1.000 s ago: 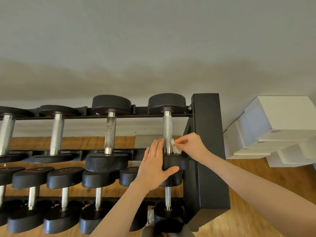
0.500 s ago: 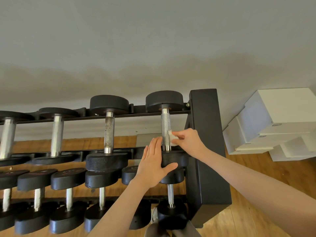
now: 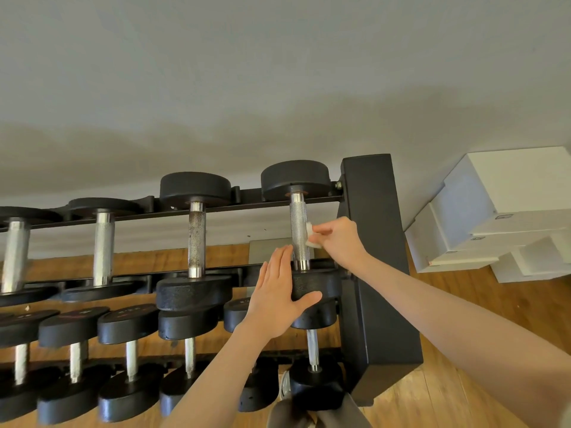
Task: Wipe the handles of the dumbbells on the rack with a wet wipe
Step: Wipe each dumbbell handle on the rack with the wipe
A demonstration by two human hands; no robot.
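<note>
A black rack (image 3: 375, 242) holds rows of black dumbbells with steel handles. The rightmost dumbbell on the top row has a knurled steel handle (image 3: 298, 223). My right hand (image 3: 343, 242) pinches a small white wet wipe (image 3: 310, 237) against the right side of that handle, about halfway up. My left hand (image 3: 278, 291) lies with straight fingers on the near black head (image 3: 321, 282) of the same dumbbell, thumb across its front. The dumbbell to its left has a rusty, speckled handle (image 3: 196, 239).
More dumbbells fill the lower row (image 3: 129, 329) and the top row to the left (image 3: 103, 248). White boxes (image 3: 500, 211) are stacked on the wooden floor (image 3: 482, 316) right of the rack. A grey wall rises behind.
My right hand has slid the wipe up the handle, from just above the near head to about its middle. My left hand has stayed on the dumbbell head.
</note>
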